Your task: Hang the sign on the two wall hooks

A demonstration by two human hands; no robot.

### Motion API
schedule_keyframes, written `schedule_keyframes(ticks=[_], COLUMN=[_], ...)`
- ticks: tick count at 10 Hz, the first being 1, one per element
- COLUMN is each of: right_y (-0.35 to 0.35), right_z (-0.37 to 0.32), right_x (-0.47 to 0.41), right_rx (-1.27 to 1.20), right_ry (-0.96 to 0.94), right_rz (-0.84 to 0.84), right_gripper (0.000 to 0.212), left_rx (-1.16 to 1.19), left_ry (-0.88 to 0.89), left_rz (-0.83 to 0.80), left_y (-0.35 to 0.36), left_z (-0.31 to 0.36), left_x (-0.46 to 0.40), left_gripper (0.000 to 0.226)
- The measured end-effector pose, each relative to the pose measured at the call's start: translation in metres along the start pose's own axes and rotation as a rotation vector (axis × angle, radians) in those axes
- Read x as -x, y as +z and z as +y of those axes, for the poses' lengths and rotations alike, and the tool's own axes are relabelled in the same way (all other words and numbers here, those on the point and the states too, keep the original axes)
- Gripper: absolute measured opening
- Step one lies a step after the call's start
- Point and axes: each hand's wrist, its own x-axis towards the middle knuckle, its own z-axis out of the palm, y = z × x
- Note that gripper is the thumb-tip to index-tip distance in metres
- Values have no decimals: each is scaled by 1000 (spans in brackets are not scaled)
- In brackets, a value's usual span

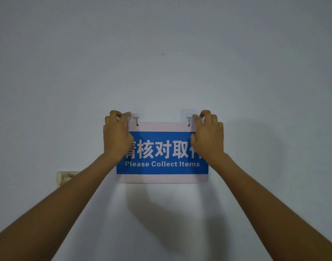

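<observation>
A blue and white sign reading "Please Collect Items" lies flat against the pale wall. Its two top holes sit at the metal prongs of the left hook and the right hook, both on clear adhesive pads. My left hand grips the sign's upper left corner, fingers curled beside the left hook. My right hand grips the upper right corner, index finger touching the right hook. Both hands hide the sign's side edges.
A worn, stained wall plate sits low on the left, partly behind my left forearm. A small dark speck marks the wall above the sign. Shadows of my arms fall below the sign.
</observation>
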Motion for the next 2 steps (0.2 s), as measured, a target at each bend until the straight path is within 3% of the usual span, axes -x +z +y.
schedule_keyframes(ticks=[2], right_y=[-33], right_z=[1], right_x=[58], right_rx=[-307], right_ry=[122], right_rz=[79], right_gripper=[50], left_rx=[480], left_ry=[-335], left_rz=[56], left_y=[-27], left_z=[26], left_x=[63], left_gripper=[33])
